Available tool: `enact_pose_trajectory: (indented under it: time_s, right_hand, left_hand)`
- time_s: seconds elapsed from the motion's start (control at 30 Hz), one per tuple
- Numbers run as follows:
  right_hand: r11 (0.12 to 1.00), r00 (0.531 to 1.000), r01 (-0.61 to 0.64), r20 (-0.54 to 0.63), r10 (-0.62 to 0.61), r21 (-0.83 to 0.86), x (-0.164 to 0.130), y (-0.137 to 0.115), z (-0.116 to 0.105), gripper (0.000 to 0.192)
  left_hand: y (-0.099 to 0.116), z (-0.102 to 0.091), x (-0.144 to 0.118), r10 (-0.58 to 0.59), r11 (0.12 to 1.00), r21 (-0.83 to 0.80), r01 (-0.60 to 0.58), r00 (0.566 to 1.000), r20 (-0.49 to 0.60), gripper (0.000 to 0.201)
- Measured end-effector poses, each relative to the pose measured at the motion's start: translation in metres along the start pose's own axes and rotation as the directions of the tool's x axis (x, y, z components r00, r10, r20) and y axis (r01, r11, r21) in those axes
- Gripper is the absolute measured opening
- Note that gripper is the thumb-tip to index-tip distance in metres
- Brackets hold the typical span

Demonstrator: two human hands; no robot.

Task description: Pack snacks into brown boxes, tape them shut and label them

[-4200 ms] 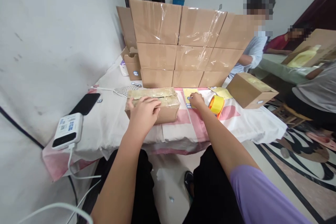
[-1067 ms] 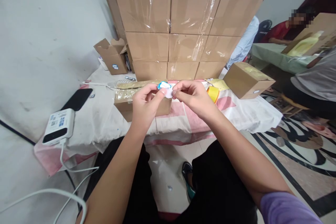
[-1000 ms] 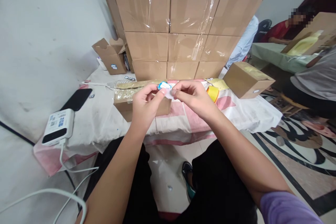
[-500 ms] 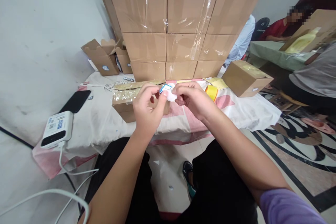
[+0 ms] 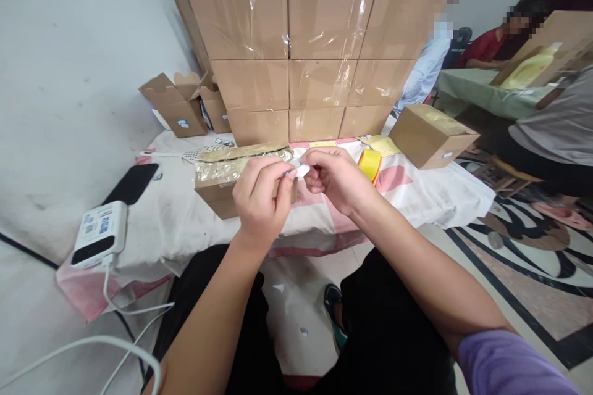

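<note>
A small white label with blue on it (image 5: 302,170) is pinched between my two hands above the table. My left hand (image 5: 262,191) is closed on its left end, and thumb and forefinger press together there. The fingers of my right hand (image 5: 332,178) are curled and pinch the right end. Most of the label is covered by fingertips. Behind and below my left hand sits a taped cardboard box (image 5: 215,192). Just right of my right hand stands a roll of yellow tape (image 5: 369,165).
Stacked cardboard boxes (image 5: 324,83) form a wall at the back. Another box (image 5: 428,139) sits at the right, opened boxes (image 5: 178,108) at the left. A black phone (image 5: 134,184) and a white cabled device (image 5: 100,234) lie on the left. Other people (image 5: 424,68) sit beyond.
My left hand has rolled over, so its back faces up more and the label's blue-edged face is mostly hidden. A person behind the boxes has raised their head.
</note>
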State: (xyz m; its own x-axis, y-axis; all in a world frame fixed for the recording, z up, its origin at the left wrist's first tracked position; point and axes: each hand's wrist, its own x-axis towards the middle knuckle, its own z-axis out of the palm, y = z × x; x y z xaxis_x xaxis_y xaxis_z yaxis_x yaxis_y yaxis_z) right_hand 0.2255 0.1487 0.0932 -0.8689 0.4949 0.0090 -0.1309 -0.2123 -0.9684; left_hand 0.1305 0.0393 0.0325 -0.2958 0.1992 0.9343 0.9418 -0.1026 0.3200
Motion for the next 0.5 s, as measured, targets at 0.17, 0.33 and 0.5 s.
enact_pose_trajectory:
  time_s: [0.17, 0.33, 0.5]
  right_hand:
    - [0.992, 0.991, 0.128, -0.045, -0.128, -0.003, -0.0046, 0.002, 0.0033, 0.031]
    - [0.982, 0.981, 0.173, -0.072, -0.178, -0.07, -0.0076, 0.0008, 0.0009, 0.03]
    - [0.979, 0.978, 0.178, -0.095, -0.187, -0.094, -0.006, -0.0015, -0.0011, 0.033]
  left_hand:
    - [-0.0013, -0.0017, -0.0017, 0.159, 0.986, 0.051, -0.16, 0.987, 0.02, 0.014]
    - [0.0012, -0.0024, -0.0024, 0.31, 0.947, 0.08, -0.31, 0.951, 0.007, 0.027]
    - [0.0069, -0.0015, -0.0026, 0.34, 0.938, 0.07, -0.34, 0.94, 0.009, 0.024]
